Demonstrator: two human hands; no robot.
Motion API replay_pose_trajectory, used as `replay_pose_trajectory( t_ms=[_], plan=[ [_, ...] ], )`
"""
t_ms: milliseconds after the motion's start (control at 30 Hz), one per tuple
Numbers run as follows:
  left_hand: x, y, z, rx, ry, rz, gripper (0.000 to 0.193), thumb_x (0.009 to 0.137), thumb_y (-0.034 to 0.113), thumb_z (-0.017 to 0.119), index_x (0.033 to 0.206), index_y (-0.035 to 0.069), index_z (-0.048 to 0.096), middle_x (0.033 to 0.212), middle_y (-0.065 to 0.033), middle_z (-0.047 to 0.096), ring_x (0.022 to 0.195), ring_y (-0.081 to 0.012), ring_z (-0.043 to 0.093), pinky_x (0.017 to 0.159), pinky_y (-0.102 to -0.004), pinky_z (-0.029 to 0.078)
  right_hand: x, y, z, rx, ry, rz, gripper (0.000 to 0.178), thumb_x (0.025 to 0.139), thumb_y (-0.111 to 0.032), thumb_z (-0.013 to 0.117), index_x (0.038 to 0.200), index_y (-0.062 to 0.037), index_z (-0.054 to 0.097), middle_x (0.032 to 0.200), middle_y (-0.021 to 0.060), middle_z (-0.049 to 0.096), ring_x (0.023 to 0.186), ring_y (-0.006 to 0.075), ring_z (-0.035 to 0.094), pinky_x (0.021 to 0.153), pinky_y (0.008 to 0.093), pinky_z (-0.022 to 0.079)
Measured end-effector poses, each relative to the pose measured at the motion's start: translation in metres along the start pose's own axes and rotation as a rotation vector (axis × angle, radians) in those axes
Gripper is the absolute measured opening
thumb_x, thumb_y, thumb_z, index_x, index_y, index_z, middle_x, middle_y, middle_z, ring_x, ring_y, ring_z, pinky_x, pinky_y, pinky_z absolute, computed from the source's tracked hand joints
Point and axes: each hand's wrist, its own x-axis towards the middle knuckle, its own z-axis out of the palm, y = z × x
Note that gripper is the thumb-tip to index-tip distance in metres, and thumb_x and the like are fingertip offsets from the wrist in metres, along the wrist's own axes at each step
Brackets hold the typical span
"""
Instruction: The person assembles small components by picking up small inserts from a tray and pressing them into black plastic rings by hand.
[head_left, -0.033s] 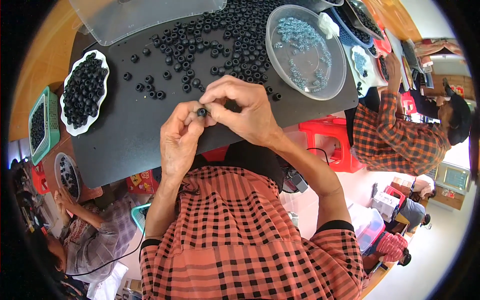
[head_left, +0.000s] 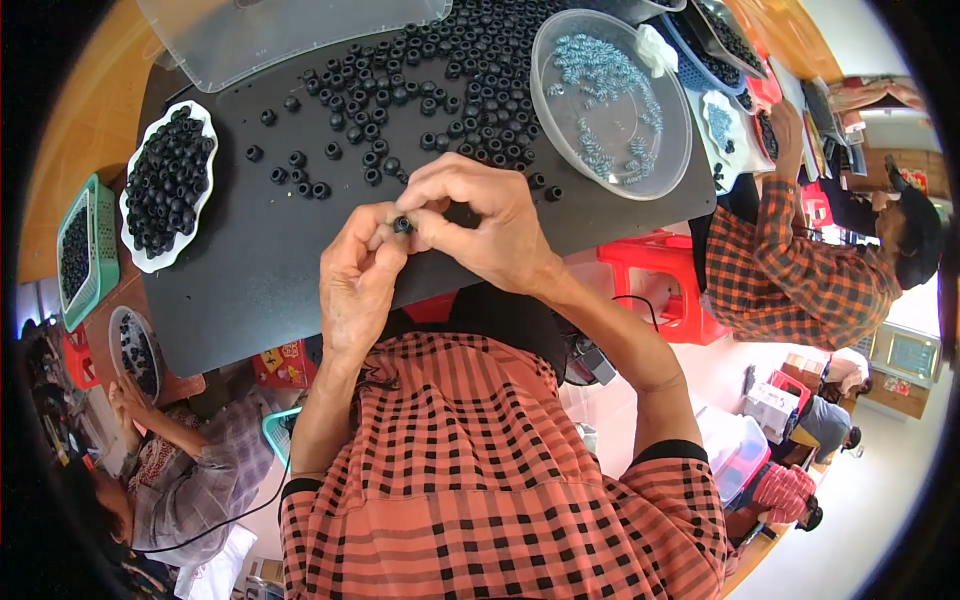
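My left hand pinches a small black ball-shaped piece with a hole between thumb and fingers, just over the table's near side. Against that piece press the thumb and fingertips of my right hand, closed together; whatever they hold is hidden. Beyond both hands, many loose black pieces of the same kind lie spread over the dark tabletop. A round clear tub to the right holds small bluish metal springs. On the left, a white scalloped dish is heaped with black pieces.
A clear plastic bin stands at the far left, a green basket beyond the table's left edge. Co-workers sit on both sides, one in an orange checked shirt at right. A red stool stands close to my right.
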Motion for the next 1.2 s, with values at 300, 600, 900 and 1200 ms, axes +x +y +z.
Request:
replay_pose_trajectory(
  t_ms=[300,600,900,1200],
  plan=[
    [0.001,-0.002,-0.001,-0.031,-0.005,0.031,0.016,0.091,0.001,0.053,0.105,-0.001,0.061,0.077,0.0074,0.05,0.071,-0.0003,0.044,0.071,-0.0165,0.041,0.0,0.002,0.002,-0.035,-0.033,-0.031,0.018,0.076,0.005,0.067,0.093,-0.001,0.068,0.094,0.009,0.066,0.076,0.0124,0.063,0.067,0.0254,0.052],
    [0.001,-0.005,0.002,-0.054,0.013,0.06,0.016,0.094,0.004,0.054,0.108,-0.002,0.06,0.084,0.003,0.058,0.077,-0.0014,0.05,0.074,-0.018,0.043,-0.005,0.017,0.002,-0.024,-0.024,-0.076,0.02,0.081,0.005,0.066,0.099,-0.0016,0.07,0.094,0.009,0.066,0.076,0.0127,0.063,0.067,0.0261,0.052],
    [-0.001,-0.004,0.001,0.099,0.048,0.092,0.015,0.091,0.0,0.054,0.105,0.0,0.061,0.084,0.0025,0.057,0.076,-0.0024,0.051,0.071,-0.0183,0.043,-0.005,0.018,0.003,-0.068,0.015,-0.144,0.019,0.079,0.005,0.066,0.096,-0.0027,0.068,0.091,0.0087,0.067,0.073,0.0123,0.064,0.062,0.024,0.051],
    [0.0,0.004,0.001,0.34,0.042,0.11,0.016,0.089,-0.001,0.054,0.103,0.001,0.061,0.071,0.0048,0.051,0.066,-0.0012,0.044,0.061,-0.018,0.039,-0.005,0.019,0.007,-0.139,0.044,-0.177,0.02,0.078,0.004,0.067,0.097,-0.0028,0.068,0.089,0.008,0.067,0.071,0.0132,0.064,0.061,0.0247,0.051]
  ],
)
